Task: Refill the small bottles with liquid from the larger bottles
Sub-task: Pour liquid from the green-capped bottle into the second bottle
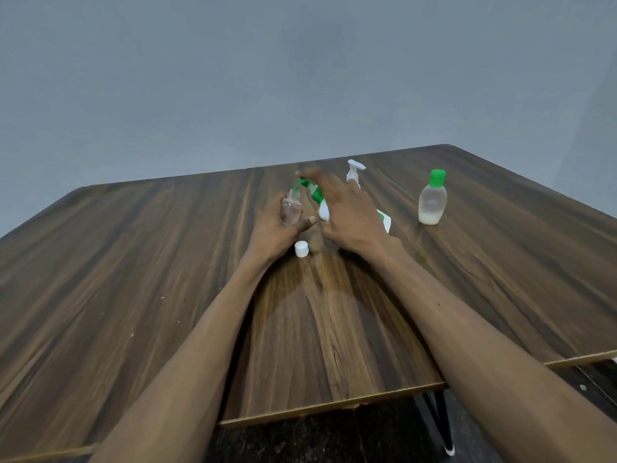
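On the dark wood-grain counter (167,262), a white pump dispenser bottle (354,172) stands at about 12 o'clock from the hands, partly hidden behind the right hand. A translucent oval bottle with a green cap (432,200), with a little whitish liquid at its base, stands upright at 2 o'clock, well apart. A small white round cap (301,248) lies on the counter between the wrists, just beside the left one.

The small clear uncapped bottle (291,208) is held roughly upright, its mouth pointing toward 12 o'clock. The larger white bottle with green label and green flip cap (319,202) is tilted, its long axis running from 4 o'clock up to 10 o'clock, nozzle just above the small bottle's mouth.

The left hand (278,225) is curled around the small clear bottle. The right hand (347,212) grips the larger bottle from above, fingers wrapped over its body.
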